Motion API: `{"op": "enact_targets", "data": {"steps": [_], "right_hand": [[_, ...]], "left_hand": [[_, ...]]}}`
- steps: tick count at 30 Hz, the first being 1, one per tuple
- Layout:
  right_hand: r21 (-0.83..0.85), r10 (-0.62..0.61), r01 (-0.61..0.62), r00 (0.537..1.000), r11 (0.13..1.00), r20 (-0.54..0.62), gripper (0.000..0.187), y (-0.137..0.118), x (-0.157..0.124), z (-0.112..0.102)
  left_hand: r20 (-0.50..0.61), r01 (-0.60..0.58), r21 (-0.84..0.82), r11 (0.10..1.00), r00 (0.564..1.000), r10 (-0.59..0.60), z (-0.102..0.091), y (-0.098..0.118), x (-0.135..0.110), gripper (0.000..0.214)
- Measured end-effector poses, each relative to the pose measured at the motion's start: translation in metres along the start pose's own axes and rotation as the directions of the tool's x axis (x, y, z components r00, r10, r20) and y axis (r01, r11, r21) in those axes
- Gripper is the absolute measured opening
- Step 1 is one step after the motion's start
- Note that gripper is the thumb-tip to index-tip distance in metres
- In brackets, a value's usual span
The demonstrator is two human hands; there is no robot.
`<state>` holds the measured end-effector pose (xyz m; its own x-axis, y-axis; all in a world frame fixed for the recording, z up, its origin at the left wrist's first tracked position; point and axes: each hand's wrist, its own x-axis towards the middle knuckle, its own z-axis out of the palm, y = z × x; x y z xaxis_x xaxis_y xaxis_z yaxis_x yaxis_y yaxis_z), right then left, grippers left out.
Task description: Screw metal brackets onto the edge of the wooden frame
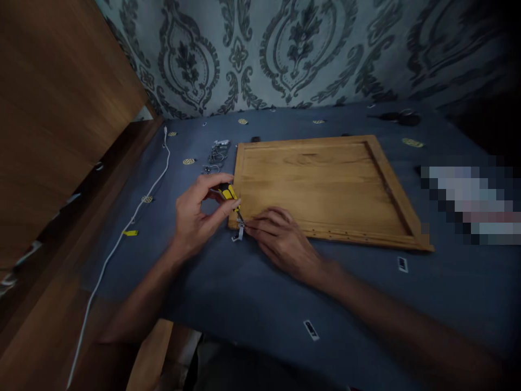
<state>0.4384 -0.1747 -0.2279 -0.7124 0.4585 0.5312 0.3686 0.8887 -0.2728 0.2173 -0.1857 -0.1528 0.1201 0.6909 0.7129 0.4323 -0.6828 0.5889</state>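
Head view puts a small yellow-and-black screwdriver (228,191) at the near left corner of a wooden panel (305,179), tilted with its tip down at a little metal bracket (239,234). The bracket pokes out past the panel's near edge, so it's partly over the cloth. Left hand (195,209) has the screwdriver's handle gripped between thumb and fingers. Right hand (287,239) comes in over the near edge, fingers bunched together, tips right by the bracket and the screwdriver tip. Can't tell if they're actually pinching anything, too small and dim down there.

Panel's lying flat, raised frame around it, row of dark dots along the near side to the right of that hand. Just past its far left corner there's a line of metal bits (217,155), kinda hard to make out. Everything sits on a dark blue cloth (252,304) with yellow ovals printed on it. Further left, a white cord (132,217) runs near to far, with a yellow tag (131,233) beside it, then brown wood furniture (61,108). Far side is a swirly floral backdrop (244,32).
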Motion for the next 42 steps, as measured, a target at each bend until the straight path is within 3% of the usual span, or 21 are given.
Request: {"op": "enact_targets", "data": {"steps": [3,11,19,27,30,37,42], "right_hand": [[0.011,0.010,-0.010,1.000,1.000,0.011,0.033,0.000,0.000,-0.001],[0.012,-0.012,0.012,1.000,1.000,-0.011,0.030,-0.002,0.002,-0.006],[0.009,0.000,0.000,1.000,1.000,-0.008,0.029,-0.002,0.001,-0.005],[0.017,-0.017,0.017,1.000,1.000,-0.022,0.028,-0.003,0.003,-0.006],[0.013,-0.015,0.015,1.000,1.000,-0.017,0.029,-0.003,0.002,-0.005],[0.000,-0.009,0.009,1.000,1.000,-0.010,0.031,-0.002,0.000,-0.003],[0.020,0.001,-0.001,1.000,1.000,-0.011,0.030,-0.002,0.002,-0.003]], "left_hand": [[-0.015,0.001,0.014,1.000,1.000,-0.001,-0.001,0.002,0.002,0.030],[0.096,0.032,0.095,0.995,0.995,-0.041,-0.011,0.007,0.006,0.032],[0.121,0.023,0.140,0.990,0.992,-0.040,-0.012,0.009,0.005,0.033],[0.187,0.119,0.029,0.992,0.975,-0.122,-0.013,0.007,0.002,0.039],[0.170,0.133,0.020,0.991,0.976,-0.134,-0.011,0.006,-0.001,0.036],[0.035,-0.055,0.088,0.995,0.998,0.052,-0.003,0.006,0.002,0.033],[0.066,0.040,0.020,0.999,0.997,-0.042,-0.006,0.007,0.002,0.037]]}}
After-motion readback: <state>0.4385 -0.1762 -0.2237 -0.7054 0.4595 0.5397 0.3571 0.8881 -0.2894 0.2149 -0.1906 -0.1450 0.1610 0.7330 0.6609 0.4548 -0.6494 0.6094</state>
